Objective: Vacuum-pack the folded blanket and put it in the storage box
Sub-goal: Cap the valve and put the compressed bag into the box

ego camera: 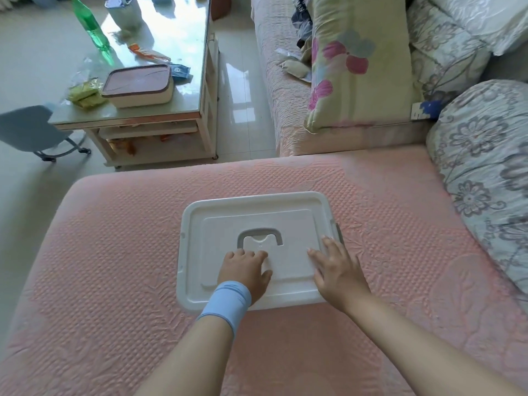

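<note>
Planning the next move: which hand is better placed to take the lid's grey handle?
Left, probably: the left hand rests on the lid with its fingers beside the grey handle; the right hand lies flat near the right edge.

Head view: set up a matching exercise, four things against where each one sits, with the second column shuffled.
Things
1. storage box
2. green bottle
3. blue wristband
4. floral pillow

Places
a. on the glass table
b. on the far sofa seat, upper right
c. under the left hand, on the near cushion
d. worn on the left arm

Pairs: 1-c, 2-a, 3-d, 4-b
</note>
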A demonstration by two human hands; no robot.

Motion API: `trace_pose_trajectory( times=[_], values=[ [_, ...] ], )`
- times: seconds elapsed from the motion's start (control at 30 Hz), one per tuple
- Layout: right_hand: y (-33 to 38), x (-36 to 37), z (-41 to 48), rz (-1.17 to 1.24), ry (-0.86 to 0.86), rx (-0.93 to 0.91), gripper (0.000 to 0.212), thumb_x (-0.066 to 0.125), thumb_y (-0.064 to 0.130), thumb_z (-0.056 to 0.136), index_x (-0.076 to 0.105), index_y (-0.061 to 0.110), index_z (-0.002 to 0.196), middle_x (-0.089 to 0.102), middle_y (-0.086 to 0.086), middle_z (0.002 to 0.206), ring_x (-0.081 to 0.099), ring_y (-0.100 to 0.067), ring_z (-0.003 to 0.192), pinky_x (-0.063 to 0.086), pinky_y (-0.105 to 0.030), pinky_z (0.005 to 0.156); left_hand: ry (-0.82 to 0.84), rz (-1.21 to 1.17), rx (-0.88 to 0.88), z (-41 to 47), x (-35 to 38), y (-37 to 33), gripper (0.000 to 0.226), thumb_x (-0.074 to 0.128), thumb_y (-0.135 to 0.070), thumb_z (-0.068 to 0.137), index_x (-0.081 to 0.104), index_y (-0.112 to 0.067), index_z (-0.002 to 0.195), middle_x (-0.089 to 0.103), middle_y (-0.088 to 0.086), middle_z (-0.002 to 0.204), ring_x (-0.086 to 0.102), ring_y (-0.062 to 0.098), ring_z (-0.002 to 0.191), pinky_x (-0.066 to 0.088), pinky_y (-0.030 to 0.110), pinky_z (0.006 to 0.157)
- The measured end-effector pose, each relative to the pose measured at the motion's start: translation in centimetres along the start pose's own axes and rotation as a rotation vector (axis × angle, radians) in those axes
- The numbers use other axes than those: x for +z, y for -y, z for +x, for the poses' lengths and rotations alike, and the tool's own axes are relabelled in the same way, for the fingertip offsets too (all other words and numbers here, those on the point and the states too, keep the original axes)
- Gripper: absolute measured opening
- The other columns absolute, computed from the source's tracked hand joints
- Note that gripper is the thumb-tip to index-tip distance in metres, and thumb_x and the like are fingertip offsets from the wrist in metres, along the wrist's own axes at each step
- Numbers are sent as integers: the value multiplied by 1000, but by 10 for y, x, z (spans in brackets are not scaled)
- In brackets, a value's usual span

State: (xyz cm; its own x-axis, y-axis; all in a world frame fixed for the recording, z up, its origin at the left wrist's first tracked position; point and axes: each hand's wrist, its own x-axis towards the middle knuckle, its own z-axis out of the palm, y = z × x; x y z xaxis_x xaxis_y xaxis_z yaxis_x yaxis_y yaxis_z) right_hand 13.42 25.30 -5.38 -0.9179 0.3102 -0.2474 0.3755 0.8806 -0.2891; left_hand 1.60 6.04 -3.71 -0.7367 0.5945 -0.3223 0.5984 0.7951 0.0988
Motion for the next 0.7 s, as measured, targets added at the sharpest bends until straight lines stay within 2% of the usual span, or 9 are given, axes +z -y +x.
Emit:
trace_pose_trajectory(
  times=[0.1, 0.17, 0.27, 0.33, 0.4, 0.47, 0.5, 0.6, 0.7],
  values=[
    [-8, -1, 4, 76, -39, -16, 38, 55, 26, 94, 59, 30, 132, 37, -8, 153, 29, -27, 144, 37, -48, 107, -106, 16, 6, 13, 0, -7, 39, 47, -41, 93, 45, -32, 131, 50, -3, 131, 42, 22, 122, 34, 33, 96],
    [-13, -6, 13, 75, -77, -44, 31, 58, 23, 94, 65, 28, 123, 45, -7, 144, 36, -28, 136, 35, -45, 105, -111, -18, 23, 26, -2, -14, 48, 51, -46, 91, 40, -35, 136, 34, 0, 148, 29, 24, 135, 30, 35, 105],
    [-18, -9, 22, 61, -123, -75, 27, 59, 17, 93, 68, 28, 116, 50, -7, 137, 41, -29, 130, 28, -43, 105, 78, -22, -5, 43, 1, -27, 72, 46, -62, 89, 14, -41, 150, -7, 0, 162, -3, 26, 149, 11, 46, 119],
    [-24, -5, 23, 75, -180, -37, 31, 63, 19, 92, 66, 27, 122, 47, -9, 143, 40, -31, 132, 30, -45, 108, 179, 25, -33, 51, 6, -37, 84, 45, -70, 85, 1, -42, 151, -17, 0, 161, -12, 28, 148, 7, 52, 118],
    [-31, 1, 25, 138, -205, 78, 57, 71, 24, 88, 51, 23, 141, 36, -11, 152, 35, -32, 138, 32, -44, 112, 182, 45, -53, 55, 10, -42, 90, 49, -73, 80, 1, -44, 151, -15, -1, 161, -10, 28, 148, 9, 52, 118],
    [-39, 2, 29, 395, -88, 288, 86, 75, 29, 85, 27, 20, 156, 30, -7, 158, 31, -27, 144, 29, -39, 115, 144, 9, -75, 58, 8, -42, 92, 58, -73, 74, 12, -46, 149, -5, -3, 162, -3, 26, 148, 13, 51, 118],
    [-42, 1, 31, 563, -22, 385, 91, 76, 31, 83, 22, 22, 157, 36, -3, 156, 38, -24, 140, 34, -35, 111, 127, -12, -84, 59, 6, -41, 92, 63, -73, 69, 19, -46, 146, 2, -4, 161, 3, 25, 147, 17, 49, 116],
    [-45, -4, 36, 773, 16, 460, 77, 79, 29, 78, 42, 28, 145, 60, 4, 133, 60, -18, 112, 42, -25, 86, 102, -26, -101, 64, -2, -43, 90, 72, -71, 58, 33, -45, 135, 21, -6, 151, 18, 23, 139, 32, 45, 108],
    [-40, -4, 38, 690, -88, 467, 81, 82, 25, 75, 46, 27, 147, 51, -2, 136, 53, -23, 124, 42, -31, 103, 115, -24, -135, 70, -9, -48, 91, 76, -70, 51, 36, -45, 128, 27, -7, 140, 24, 23, 131, 39, 43, 99]
  ],
)
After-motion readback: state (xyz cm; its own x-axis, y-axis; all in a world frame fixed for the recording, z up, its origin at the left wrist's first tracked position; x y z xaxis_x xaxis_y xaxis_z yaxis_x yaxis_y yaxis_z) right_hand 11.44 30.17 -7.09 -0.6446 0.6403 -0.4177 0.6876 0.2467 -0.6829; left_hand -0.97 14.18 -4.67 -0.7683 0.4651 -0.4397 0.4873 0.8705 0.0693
